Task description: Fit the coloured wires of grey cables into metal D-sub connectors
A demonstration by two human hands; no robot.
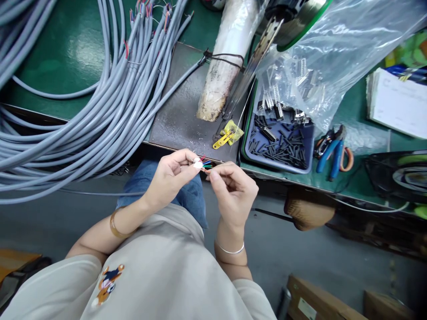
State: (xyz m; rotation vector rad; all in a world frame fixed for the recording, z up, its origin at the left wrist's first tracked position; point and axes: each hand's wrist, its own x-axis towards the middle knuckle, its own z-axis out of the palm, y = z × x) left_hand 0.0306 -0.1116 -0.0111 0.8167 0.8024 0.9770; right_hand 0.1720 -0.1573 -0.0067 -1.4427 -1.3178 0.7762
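My left hand (pixel 176 171) pinches a cable end in front of the bench edge. Thin coloured wires (pixel 207 164), red, blue, green and orange among them, fan out to the right from its fingertips. My right hand (pixel 233 184) is closed, thumb against forefinger, at the tips of these wires and seems to grip an orange one. The cable's sheath is hidden inside my left hand. Just beyond both hands lies a dark metal plate (pixel 180 120) with small scraps on it. A yellow clip-like piece (pixel 223 140) rests on a yellow sponge (pixel 235 132) near its edge.
Grey cables (pixel 110 120) with stripped ends cover the left side. A wrapped post (pixel 227 62) stands over the plate. The blue tray (pixel 278 165) holds black tubes and connectors, partly under a plastic bag (pixel 333 75). Blue-handled pliers (pixel 336 153), a paper pad (pixel 400 102) and a solder spool (pixel 305 20) are at right.
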